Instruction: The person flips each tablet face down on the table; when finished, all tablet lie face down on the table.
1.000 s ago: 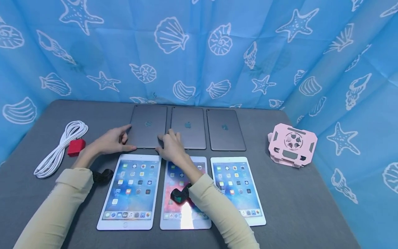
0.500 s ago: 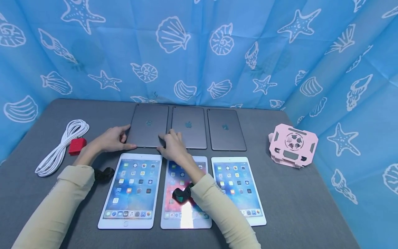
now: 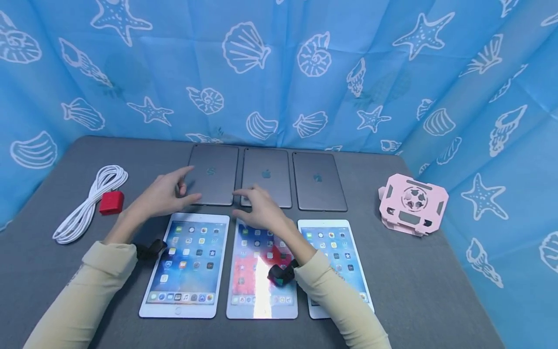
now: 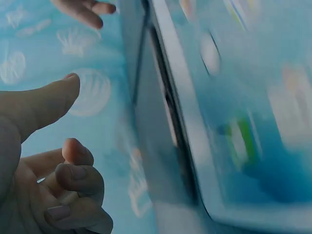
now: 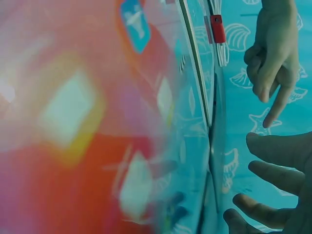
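Note:
Three dark grey tablets lie backs up in a row at the far side: a left one (image 3: pixel 213 177), a middle one (image 3: pixel 267 177) and a right one (image 3: pixel 319 180). My left hand (image 3: pixel 159 196) hovers at the left grey tablet's left front corner, thumb and index finger spread, holding nothing. Over the gap between the left and middle grey tablets is my right hand (image 3: pixel 263 211), fingers loosely bent and nothing in them. In the right wrist view its fingers (image 5: pixel 275 178) are spread apart. Nearer me lie three white tablets with lit screens: left (image 3: pixel 185 266), middle (image 3: pixel 250 271), right (image 3: pixel 337 247).
A coiled white cable (image 3: pixel 89 206) and a red block (image 3: pixel 111 202) lie on the left. On the right stands a pink cut-out stand (image 3: pixel 411 203). A blue shell-print curtain (image 3: pixel 279 72) hangs along the back and right edges of the grey table (image 3: pixel 418 281).
Both hands have come away from the left grey tablet's edges. The right hand has shifted right and its fingers have opened somewhat. The tablets hold their places.

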The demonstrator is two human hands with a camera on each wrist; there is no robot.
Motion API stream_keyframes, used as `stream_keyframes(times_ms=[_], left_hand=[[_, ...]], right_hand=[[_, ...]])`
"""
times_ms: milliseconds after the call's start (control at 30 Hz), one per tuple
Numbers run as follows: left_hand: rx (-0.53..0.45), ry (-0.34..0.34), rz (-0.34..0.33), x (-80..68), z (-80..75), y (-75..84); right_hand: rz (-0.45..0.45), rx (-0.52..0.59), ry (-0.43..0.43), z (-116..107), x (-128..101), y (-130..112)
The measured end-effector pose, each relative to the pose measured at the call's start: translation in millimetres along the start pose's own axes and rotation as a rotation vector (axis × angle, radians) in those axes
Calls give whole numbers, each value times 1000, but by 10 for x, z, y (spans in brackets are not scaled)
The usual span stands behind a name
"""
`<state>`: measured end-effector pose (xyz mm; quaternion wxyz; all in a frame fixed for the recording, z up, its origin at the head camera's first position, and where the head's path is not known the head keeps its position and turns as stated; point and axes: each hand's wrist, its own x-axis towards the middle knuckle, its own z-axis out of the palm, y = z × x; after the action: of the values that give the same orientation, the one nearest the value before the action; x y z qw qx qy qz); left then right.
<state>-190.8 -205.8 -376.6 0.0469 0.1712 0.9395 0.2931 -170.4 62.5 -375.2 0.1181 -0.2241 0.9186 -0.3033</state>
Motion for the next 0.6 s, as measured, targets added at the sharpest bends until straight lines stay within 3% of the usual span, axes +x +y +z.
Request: stream_keyframes(times_ms=[267,600], left_hand=[[-71,-2,104,-19,167,382],[-97,-97,147,-11,445,786]], right_hand=[[-3,-50,53,-232,-368,135],[42,-132,97,-517,-938,411]])
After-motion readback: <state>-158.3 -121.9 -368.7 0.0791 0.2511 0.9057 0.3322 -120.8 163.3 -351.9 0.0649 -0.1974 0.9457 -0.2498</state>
